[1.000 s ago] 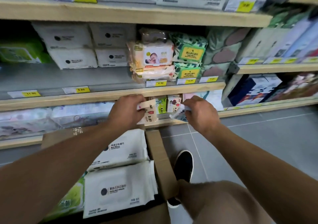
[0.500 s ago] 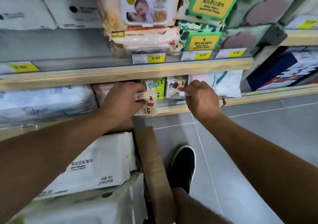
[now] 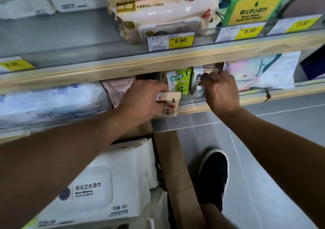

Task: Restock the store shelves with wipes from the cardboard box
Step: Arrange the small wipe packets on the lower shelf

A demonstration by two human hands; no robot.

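- Two small wipe packs are being slotted onto the lower shelf (image 3: 228, 103), judged as the placing step of the restock.
- A cream travel pack (image 3: 169, 103) is clamped in the left hand (image 3: 140, 102), fingers closed over its top edge, its lower half hanging past the shelf lip, just left of a green-and-white pack (image 3: 179, 80) already standing upright.
- A white pack (image 3: 200, 80) is pinched at its corner by the curled right hand (image 3: 222, 91), just right of the green one.
- Next, the cream pack is judged to need tilting upright and sliding into the gap beside the green pack.
- Large white wet-wipe packs (image 3: 105, 190) are seen below in the cardboard box (image 3: 181, 184).
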